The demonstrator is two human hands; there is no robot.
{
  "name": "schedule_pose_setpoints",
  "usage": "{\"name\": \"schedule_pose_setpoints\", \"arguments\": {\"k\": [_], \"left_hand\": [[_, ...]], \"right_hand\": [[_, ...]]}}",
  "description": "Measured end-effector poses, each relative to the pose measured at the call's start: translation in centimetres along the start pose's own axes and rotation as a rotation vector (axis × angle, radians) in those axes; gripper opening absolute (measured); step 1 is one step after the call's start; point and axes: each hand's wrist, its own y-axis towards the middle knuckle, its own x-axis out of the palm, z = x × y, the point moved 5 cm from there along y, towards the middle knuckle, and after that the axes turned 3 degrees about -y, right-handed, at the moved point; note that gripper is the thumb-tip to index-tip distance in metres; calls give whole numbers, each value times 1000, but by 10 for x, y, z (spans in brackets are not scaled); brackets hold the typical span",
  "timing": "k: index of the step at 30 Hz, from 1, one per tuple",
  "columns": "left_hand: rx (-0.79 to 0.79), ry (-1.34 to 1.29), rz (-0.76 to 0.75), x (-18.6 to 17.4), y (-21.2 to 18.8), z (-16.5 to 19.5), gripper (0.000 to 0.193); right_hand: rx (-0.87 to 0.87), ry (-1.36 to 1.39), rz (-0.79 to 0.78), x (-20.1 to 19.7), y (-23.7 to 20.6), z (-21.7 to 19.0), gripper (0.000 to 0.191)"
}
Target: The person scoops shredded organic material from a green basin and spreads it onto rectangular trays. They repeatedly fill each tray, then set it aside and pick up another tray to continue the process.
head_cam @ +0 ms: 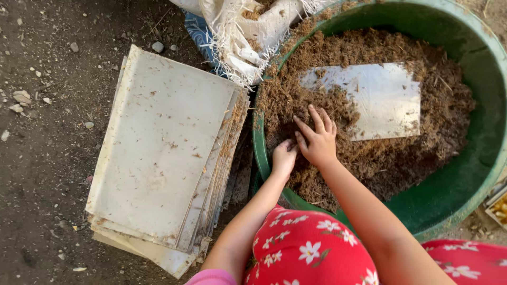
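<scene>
Both hands in green tub point(478, 174). Right hand point(317, 138) spread flat, pressing brown fibre point(369, 158); nothing gripped. Left hand point(284, 157) curled, fingertips buried, grasp unclear. Fibre looks loose, light, crumbly: best scooped with cupped palms. Pale bag point(380, 100) just beyond right fingertips, thin, limp; take by edge. Bag stack point(163, 158) left of left hand.

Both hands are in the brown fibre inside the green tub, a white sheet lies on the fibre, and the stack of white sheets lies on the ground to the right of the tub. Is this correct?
Not quite. The head view shows the stack on the ground to the left of the tub, not the right. The rest holds: the left hand and right hand are in the fibre, and a sheet lies on it.
</scene>
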Motion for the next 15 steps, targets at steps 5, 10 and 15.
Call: {"name": "schedule_pose_setpoints", "arguments": {"k": [5, 10, 15], "left_hand": [[45, 59, 27, -2, 0, -10, 28], [187, 289, 123, -3, -1, 2, 43], [186, 390, 139, -4, -5, 4, 32]], "right_hand": [[-290, 24, -53, 41, 36, 34, 47], [-228, 73, -10, 57, 120, 81, 32], [26, 151, 25, 55, 113, 65, 20]]}}
